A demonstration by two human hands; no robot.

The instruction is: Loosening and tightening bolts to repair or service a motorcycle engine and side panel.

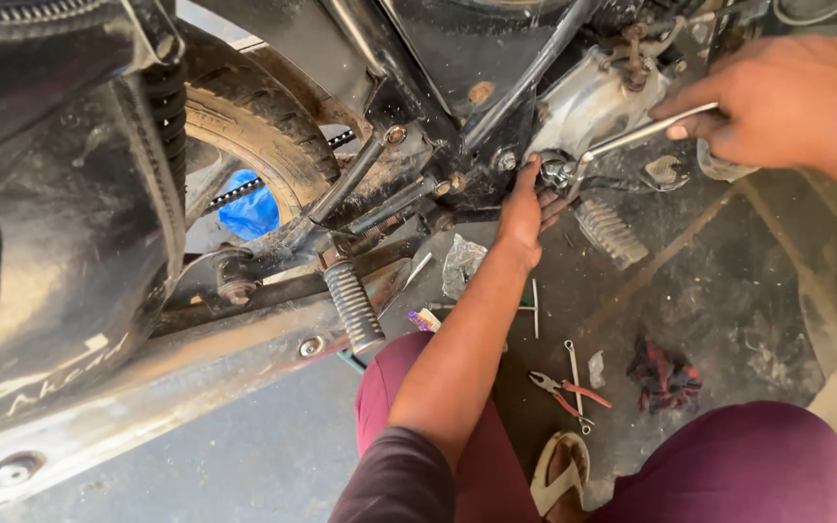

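At the bottom of the frame the person's maroon-trousered knees and a sandalled foot (562, 473) frame a patch of oily floor (728, 291). Loose on it lie red-handled pliers (566, 390), a small spanner (574, 370), a thin T-shaped tool (533, 308), a crumpled clear plastic bag (460, 263) and a dark red rag (666, 376). No tray or box shows; whether the bag holds anything cannot be told.

Farther up, at centre, the left hand (522, 215) reaches under the motorcycle engine (588, 102), its fingers curled around the fastener where the wrench head sits. In the upper right the right hand (791, 97) is closed on the handle of a chrome wrench (636, 136), thumb pressed along the shaft; the head meets the fitting just below the engine casing, centre right.

The likely trouble: if the wrench slips off the fastener under load, the left fingers beside the head could be pinched, and the right knuckles could strike the casing. The oily floor could also let a freed bolt roll out of sight among the scattered tools.

Beyond, in the upper left, the rear tyre (254, 126), the shock spring (165, 116) and the ribbed footpeg (353, 305) stand apart.
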